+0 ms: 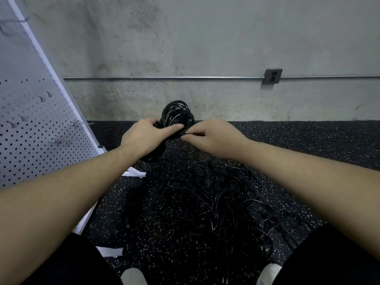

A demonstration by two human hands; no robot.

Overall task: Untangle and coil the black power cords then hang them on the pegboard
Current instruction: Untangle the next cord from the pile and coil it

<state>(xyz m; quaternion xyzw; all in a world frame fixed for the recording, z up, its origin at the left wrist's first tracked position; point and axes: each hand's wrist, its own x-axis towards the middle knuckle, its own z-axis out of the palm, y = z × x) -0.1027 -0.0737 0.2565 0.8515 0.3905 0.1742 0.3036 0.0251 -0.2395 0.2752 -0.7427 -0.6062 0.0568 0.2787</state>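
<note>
While you hold it up: the coiled cord (177, 114) sits between your hands, raised in front of the concrete wall (205, 38), well above the floor.

Step in hand: you look to be finishing one coil, securing or tucking its loose end, rather than starting a new cord. This is a judgement from how the hands meet at the bundle.

Left hand (147, 136): your fingers and thumb are curled round the lower part of the coil, carrying its weight.

Right hand (212, 135): your fingertips pinch something thin and dark at the coil's near edge; likely the cord's tail, though it is too small to tell for sure.

Look of the coil: black, glossy, several round loops stacked fairly evenly, with its lower part hidden behind your left hand.

Remaining tangle (205, 198): a loose heap of thin black cords lies on the speckled floor (308, 140) between your arms, with many strands crossing. Most of the task appears still ahead.

Pegboard (30, 128): it stands to your left, tilted in this view, with metal hooks (79, 123) that look bare.

Next move calls for: keeping the left grip firm so the loops do not spring apart, locking the tail, then swinging left and slipping the loops over a hook.

Risk: a slack tail may let the coil unwind in transit.
</note>
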